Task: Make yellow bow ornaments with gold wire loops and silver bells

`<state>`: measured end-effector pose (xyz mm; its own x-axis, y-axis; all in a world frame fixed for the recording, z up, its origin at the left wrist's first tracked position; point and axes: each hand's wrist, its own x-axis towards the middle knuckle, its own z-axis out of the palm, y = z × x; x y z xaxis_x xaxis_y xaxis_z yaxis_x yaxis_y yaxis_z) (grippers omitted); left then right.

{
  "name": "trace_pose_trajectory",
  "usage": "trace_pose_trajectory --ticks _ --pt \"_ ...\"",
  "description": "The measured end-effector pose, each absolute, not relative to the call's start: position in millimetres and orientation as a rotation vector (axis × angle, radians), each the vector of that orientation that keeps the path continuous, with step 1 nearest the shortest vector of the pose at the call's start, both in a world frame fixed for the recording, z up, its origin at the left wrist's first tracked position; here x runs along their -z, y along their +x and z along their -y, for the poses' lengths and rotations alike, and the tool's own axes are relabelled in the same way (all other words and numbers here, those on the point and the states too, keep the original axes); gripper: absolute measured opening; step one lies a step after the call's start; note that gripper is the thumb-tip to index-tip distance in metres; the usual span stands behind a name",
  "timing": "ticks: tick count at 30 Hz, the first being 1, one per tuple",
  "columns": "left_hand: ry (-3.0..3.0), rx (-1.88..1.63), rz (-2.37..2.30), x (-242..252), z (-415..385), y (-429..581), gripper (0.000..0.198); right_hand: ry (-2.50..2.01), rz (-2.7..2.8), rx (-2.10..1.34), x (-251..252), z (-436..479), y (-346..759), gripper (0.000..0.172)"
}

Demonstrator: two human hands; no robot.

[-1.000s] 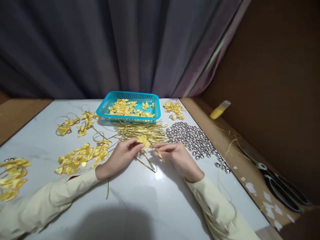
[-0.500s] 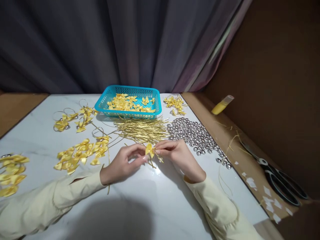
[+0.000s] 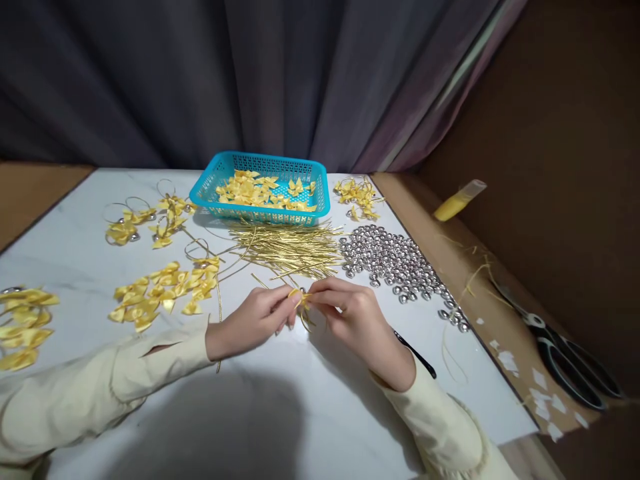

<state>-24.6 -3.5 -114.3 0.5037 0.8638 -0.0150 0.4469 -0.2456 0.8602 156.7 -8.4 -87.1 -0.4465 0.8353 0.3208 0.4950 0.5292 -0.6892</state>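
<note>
Pinching a small yellow bow [image 3: 303, 300] between both hands, the person works low over the white tabletop [image 3: 330, 420], just on the near side of the gold tie pile [image 3: 290, 248]. Left hand [image 3: 257, 323]: thumb and forefinger closed on the bow's left side. Right hand [image 3: 361, 323]: fingertips closed on its right side, the exact spot under them too small to make out. A thin gold strand hangs beneath the bow between the hands. Both sleeves pale cream.

Silver beads [image 3: 395, 260] spread beyond the right hand, a few straggling toward the table's right edge. Slim black object [image 3: 416, 355] pokes out beside the right wrist, partly hidden.

Blue basket [image 3: 265, 213] sits behind the tie pile, loose yellow bows [image 3: 245, 190] inside. More bows with silver bits and wire loops lie to its right [image 3: 356, 193] and left [image 3: 173, 208]. Another bow cluster [image 3: 165, 287] lies beyond the left forearm; one more [image 3: 25, 327] at far left, cut by the frame.

On the brown strip at right: black-handled scissors [image 3: 570, 363], white scraps [image 3: 508, 361], a clear-ended yellow tube [image 3: 459, 201]. Dark curtain [image 3: 280, 80] hangs behind the table.
</note>
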Motion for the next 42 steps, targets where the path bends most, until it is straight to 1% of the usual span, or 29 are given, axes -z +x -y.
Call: trace_pose_trajectory --ticks 2,4,10,12,14,16,20,22,25,27,32,35,42 --pt "1.896 -0.607 -1.103 114.0 3.5 -24.6 0.036 -1.121 2.083 -0.701 87.6 8.0 157.1 0.026" --pt "1.911 -0.659 -1.127 114.2 3.4 -24.5 0.036 -1.177 2.022 -0.802 88.3 7.1 157.3 0.021" --pt "1.868 -0.825 -1.202 115.1 3.8 -23.7 0.036 -1.245 1.812 -1.430 87.3 5.2 156.2 0.010" --pt "1.859 -0.835 -1.209 114.8 3.7 -23.2 0.034 -1.248 1.833 -1.519 84.7 5.5 156.8 0.007" --pt "1.866 -0.839 -1.206 114.7 3.4 -23.0 0.034 -1.233 1.901 -1.538 80.9 5.9 158.7 0.007" --pt "1.899 -0.838 -1.190 114.6 3.1 -23.1 0.035 -1.227 1.946 -1.439 76.4 6.0 161.0 0.009" --pt "1.981 -0.808 -1.165 112.9 3.0 -23.5 0.032 -1.289 1.976 -0.850 70.7 6.5 161.9 0.011" --pt "1.992 -0.803 -1.156 111.8 2.9 -23.2 0.029 -1.289 2.033 -0.682 71.6 7.6 159.8 0.014" --pt "1.988 -0.816 -1.138 111.5 2.8 -22.5 0.025 -1.273 2.120 -0.652 76.3 9.3 156.2 0.023" --pt "2.002 -0.819 -1.121 112.7 3.2 -22.4 0.025 -1.305 2.150 -0.618 79.5 10.0 154.5 0.026" --pt "2.181 -0.868 -1.023 119.1 5.6 -24.3 0.019 -1.392 2.175 -0.613 81.7 10.5 151.4 0.026" --pt "2.286 -0.890 -0.974 122.8 6.4 -25.7 0.021 -1.430 2.197 -0.621 80.9 10.8 149.7 0.025" --pt "2.402 -0.884 -0.919 128.2 6.6 -28.4 0.024 -1.540 2.292 -0.510 81.5 12.3 148.0 0.022"
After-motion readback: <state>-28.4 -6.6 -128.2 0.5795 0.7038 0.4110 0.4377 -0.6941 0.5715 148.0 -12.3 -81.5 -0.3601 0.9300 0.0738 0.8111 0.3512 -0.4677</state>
